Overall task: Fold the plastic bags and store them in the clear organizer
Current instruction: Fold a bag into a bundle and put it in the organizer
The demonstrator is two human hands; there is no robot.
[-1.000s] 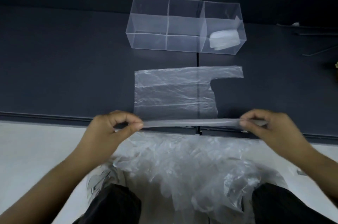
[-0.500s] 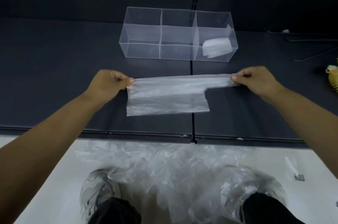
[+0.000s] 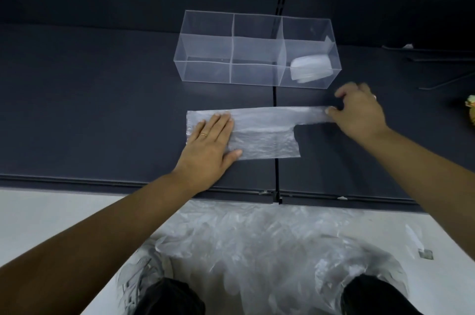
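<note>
A clear plastic bag (image 3: 267, 134), folded lengthwise into a strip, lies flat on the dark table (image 3: 90, 108). My left hand (image 3: 210, 145) presses flat on the bag's left end, fingers straight. My right hand (image 3: 357, 111) pinches the bag's handle end at the right. Behind the bag stands the clear organizer (image 3: 257, 49) with three compartments across. A folded bag (image 3: 311, 67) lies in its right compartment; the other two compartments look bare.
A heap of loose plastic bags (image 3: 257, 250) lies on the pale floor between my shoes, below the table's front edge (image 3: 128, 184). A yellowish object (image 3: 471, 111) shows at the far right edge. Thin rods (image 3: 442, 57) lie at the back right.
The bag's near edge was lifted and folded away over the far half. My left hand has since let go of its corner and now lies flat on the left end.
</note>
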